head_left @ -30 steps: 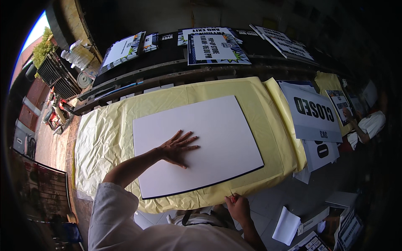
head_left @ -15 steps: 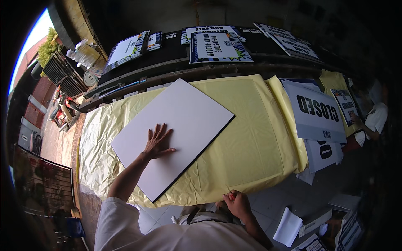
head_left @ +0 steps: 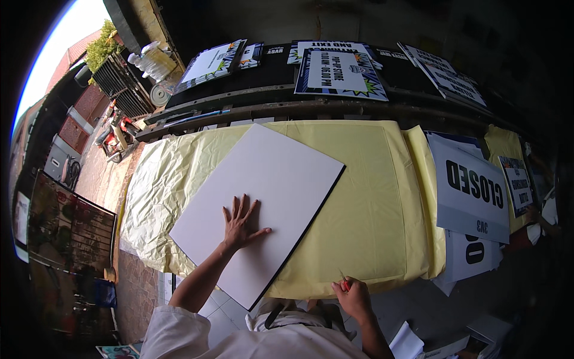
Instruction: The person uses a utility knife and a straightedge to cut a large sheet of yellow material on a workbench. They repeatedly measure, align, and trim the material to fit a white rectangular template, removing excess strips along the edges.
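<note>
white rectangular signs with black lettering lie right; blue-bordered printed signs lean along the back.

A dark wooden shelf holds printed signboards leaning at the back. Daylight falls at the upper left onto reddish paving, a green shrub and a metal gate.

White top, left sleeve pushed up above the elbow. Forearms bare. No gloves on left hand or right hand.
</note>
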Tool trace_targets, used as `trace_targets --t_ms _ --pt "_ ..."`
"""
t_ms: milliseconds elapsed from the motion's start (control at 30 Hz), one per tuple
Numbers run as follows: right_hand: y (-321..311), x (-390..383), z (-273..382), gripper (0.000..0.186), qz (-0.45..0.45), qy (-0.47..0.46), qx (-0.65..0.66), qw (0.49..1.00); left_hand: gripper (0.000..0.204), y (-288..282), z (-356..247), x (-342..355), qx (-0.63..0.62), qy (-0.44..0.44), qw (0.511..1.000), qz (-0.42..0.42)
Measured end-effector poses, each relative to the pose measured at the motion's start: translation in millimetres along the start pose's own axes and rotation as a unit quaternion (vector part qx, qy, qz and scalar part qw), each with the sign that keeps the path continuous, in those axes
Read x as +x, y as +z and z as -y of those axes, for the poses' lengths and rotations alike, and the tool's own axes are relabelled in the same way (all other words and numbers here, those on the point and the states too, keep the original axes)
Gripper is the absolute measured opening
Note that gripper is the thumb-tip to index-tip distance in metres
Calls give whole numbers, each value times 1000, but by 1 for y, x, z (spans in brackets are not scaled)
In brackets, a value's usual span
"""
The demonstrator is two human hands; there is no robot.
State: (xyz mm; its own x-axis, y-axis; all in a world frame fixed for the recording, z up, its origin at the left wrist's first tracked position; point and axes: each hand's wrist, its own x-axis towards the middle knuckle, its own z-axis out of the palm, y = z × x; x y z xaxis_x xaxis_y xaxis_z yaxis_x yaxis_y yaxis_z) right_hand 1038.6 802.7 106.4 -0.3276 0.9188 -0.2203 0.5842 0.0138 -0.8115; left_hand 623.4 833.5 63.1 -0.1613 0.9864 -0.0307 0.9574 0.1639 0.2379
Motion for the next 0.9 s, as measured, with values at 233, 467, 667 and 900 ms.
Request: trace_targets --t_ms 233,467,667,900 --pt "-22 24 0 39 51 -32 -20 998 113 15 -45 2 -28 -226 973 -37" --pt "-38 33 15 28 114 118 122 979 119 31 -100 36 -52 -275 959 -45" --pt "-56 35 0 38 152 161 223 949 126 40 -108 53 -76 -285 955 -17" --pt "-87 28 -14 31 60 141 269 951 108 22 -98 54 36 -163 985 -30"
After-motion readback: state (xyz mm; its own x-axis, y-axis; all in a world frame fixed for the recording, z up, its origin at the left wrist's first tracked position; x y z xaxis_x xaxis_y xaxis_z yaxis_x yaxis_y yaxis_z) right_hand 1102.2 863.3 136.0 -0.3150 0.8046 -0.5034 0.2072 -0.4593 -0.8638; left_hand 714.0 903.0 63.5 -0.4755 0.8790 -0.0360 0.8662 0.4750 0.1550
